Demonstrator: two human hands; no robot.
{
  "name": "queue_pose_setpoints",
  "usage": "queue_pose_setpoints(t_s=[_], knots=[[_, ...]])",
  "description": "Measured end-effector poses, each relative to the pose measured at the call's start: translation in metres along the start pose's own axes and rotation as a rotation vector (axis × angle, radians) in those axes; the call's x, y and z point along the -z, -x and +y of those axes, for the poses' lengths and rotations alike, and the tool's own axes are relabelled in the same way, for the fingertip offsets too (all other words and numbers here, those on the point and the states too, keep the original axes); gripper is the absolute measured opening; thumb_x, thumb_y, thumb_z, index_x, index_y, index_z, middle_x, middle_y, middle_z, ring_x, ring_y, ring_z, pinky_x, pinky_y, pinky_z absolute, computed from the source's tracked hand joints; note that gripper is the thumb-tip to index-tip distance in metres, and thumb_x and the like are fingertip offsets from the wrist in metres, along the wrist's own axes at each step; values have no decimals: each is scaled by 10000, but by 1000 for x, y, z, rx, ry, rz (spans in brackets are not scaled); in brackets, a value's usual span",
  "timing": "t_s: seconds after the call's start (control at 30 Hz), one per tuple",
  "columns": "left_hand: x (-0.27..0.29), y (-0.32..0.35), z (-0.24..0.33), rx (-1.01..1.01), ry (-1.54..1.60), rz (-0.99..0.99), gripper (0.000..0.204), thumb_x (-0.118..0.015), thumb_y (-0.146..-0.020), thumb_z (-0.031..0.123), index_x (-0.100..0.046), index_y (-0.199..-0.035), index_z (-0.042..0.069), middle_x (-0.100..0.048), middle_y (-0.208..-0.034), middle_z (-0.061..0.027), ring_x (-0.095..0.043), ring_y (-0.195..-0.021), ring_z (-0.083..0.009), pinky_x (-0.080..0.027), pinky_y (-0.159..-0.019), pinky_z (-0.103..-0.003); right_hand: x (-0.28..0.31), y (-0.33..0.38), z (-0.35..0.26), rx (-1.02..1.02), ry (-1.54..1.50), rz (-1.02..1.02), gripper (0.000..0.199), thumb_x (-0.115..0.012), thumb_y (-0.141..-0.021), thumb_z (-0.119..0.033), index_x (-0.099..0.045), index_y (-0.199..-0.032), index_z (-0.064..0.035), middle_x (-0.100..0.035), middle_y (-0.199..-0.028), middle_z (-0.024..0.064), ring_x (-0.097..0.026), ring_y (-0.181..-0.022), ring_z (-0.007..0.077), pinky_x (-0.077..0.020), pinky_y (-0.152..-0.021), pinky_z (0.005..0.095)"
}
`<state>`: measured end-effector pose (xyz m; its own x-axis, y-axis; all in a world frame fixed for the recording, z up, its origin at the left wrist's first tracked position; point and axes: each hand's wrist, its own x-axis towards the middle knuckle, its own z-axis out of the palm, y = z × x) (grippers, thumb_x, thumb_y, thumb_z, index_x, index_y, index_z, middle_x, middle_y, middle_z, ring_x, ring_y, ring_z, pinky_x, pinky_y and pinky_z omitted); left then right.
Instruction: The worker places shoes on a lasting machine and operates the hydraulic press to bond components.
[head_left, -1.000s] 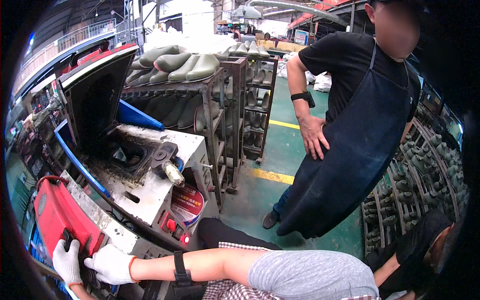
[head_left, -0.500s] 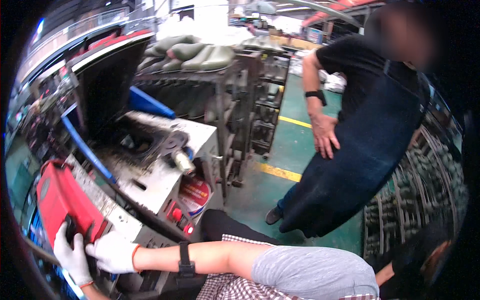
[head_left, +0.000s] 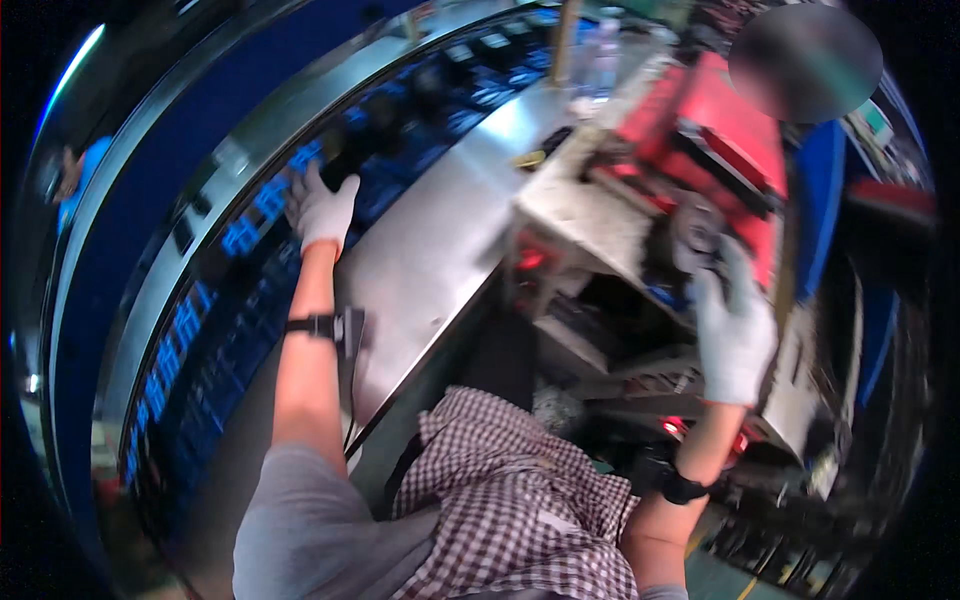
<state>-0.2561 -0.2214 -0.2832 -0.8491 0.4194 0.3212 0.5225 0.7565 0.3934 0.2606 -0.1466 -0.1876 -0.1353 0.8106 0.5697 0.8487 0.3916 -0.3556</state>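
My left hand (head_left: 325,208), in a white glove, reaches out over a long row of blue pieces (head_left: 268,200) and dark shapes on the left. Its fingers are spread, with nothing seen in them. Also gloved in white, my right hand (head_left: 738,340) is at the front of a machine with a red cover (head_left: 715,130). Its fingers point up at a grey round metal part (head_left: 694,232), seemingly touching it. Motion smears these fingers, and I cannot tell whether they grip anything.
A bare metal ledge (head_left: 440,250) runs between the blue row and the machine's whitish top (head_left: 580,215). A clear bottle (head_left: 600,60) stands at the far end. Blue panels (head_left: 822,210) rise on the right. Another person (head_left: 85,180) is at the far left edge.
The view has swung left. My hands, close together at the red cover before, are now far apart: the left over the blue row, the right at the round metal part.
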Motion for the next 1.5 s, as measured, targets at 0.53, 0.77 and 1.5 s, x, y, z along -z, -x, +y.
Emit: queue_pose_setpoints(t_s=[0.53,0.77,1.5], knots=[[-1,-74,-327,-267,23,65,421,-384,-1140,176,-654,-1432,37,-676,-1386,-269,-651,-1306,-387,-491,-1135,-451,-6,0,-15,-127,-109,-105,471,-751,-975,-233,-697,-1407,-51,-770,-1271,201,-742,-1191,326,-564,-1033,405],[-83,2,-49,-317,730,-250,460,-480,-1077,220,-583,-1484,33,-621,-1450,-244,-608,-1350,-363,-464,-1161,-445,2,2,-6,-19,-92,24,281,-679,-933,-277,-721,-1158,-114,-735,-853,163,-731,-770,376,-567,-760,524],[117,266,244,-889,1320,-1463,942,-782,-877,357,-360,-1650,21,-445,-1652,-163,-473,-1487,-285,-376,-1242,-425,36,48,-20,199,-772,-43,918,-727,-873,-187,-305,-1672,-26,-390,-1646,255,-417,-1509,424,-360,-1253,473]])
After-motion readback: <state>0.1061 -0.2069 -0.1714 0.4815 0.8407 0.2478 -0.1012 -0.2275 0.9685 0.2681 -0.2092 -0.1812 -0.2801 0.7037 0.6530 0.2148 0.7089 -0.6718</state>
